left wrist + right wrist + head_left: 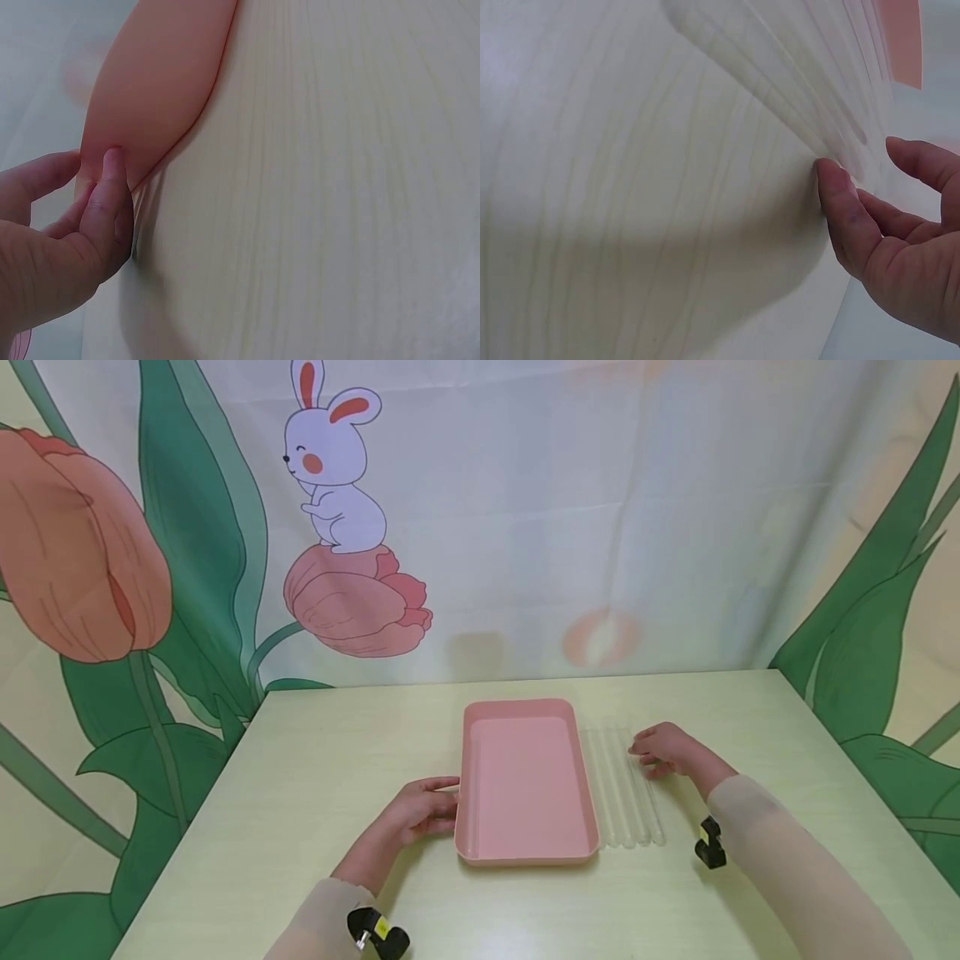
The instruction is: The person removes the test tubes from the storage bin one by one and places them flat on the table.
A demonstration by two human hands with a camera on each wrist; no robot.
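A pink rectangular tray (527, 777) lies on the light wood table. My left hand (422, 810) is at the tray's left side, its fingertips right at the wall. In the left wrist view, the thumb and fingers of that hand (82, 225) are spread at the tray's edge (161, 67). Right of the tray, several clear tubes (618, 793) with rounded near ends lie side by side. My right hand (666, 749) is beside the rightmost tube; in the right wrist view the thumb of this hand (885, 232) meets that tube (757, 82), with the fingers apart.
A pale wood-grain table (322, 743) extends to both sides of the tray. Behind it hangs a cloth backdrop (525, 527) printed with tulips, leaves and a rabbit. A small black camera mount sits at each sleeve.
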